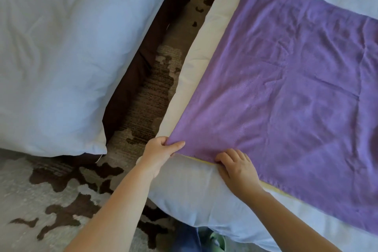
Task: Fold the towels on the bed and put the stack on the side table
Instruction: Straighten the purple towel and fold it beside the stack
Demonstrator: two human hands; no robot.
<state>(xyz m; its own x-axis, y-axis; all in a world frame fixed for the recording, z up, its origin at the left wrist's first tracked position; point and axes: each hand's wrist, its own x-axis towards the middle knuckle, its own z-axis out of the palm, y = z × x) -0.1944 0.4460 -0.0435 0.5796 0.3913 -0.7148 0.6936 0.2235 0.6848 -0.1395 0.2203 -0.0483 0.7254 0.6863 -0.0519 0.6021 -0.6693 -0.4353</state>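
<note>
A purple towel (290, 80) lies spread flat on the white bed (190, 196) at the right. A thin yellow edge (272, 187) of another cloth peeks out from under its near side. My left hand (161, 152) pinches the towel's near left corner between thumb and fingers. My right hand (237, 166) rests on the towel's near edge a little to the right, its fingertips curled at the hem over the yellow strip.
A second white bed (61, 57) with a dark base stands at the left. Between the beds runs a strip of patterned brown and grey carpet (149, 96). The carpet widens toward the bottom left.
</note>
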